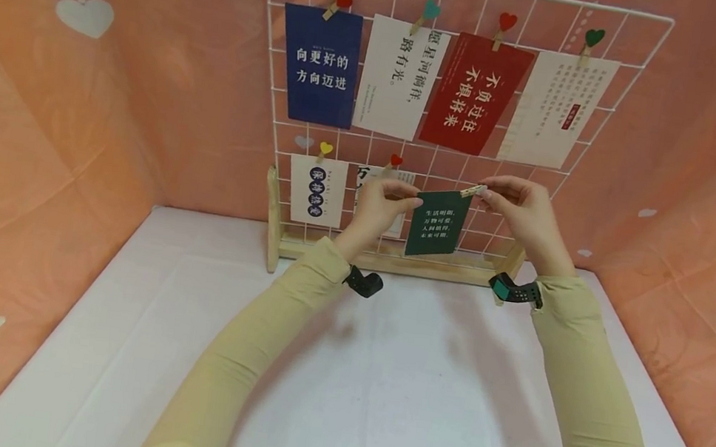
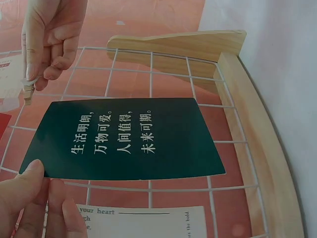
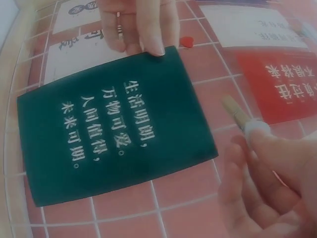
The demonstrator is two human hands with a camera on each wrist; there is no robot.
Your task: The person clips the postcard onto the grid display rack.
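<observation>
A dark green card with white lettering is held upright in front of the white wire grid. My left hand pinches it near its upper left corner, thumb on the printed face. In the right wrist view my right hand pinches a small wooden clothespin by its whitish end. The clothespin stands apart from the green card in both wrist views. Behind my left hand hangs a partly covered white card under a red heart clothespin.
Across the grid's upper part hang a blue card, a white card, a red card and a cream card, each under a heart clothespin. Lower left hangs another white card. A wooden base stands on the white table.
</observation>
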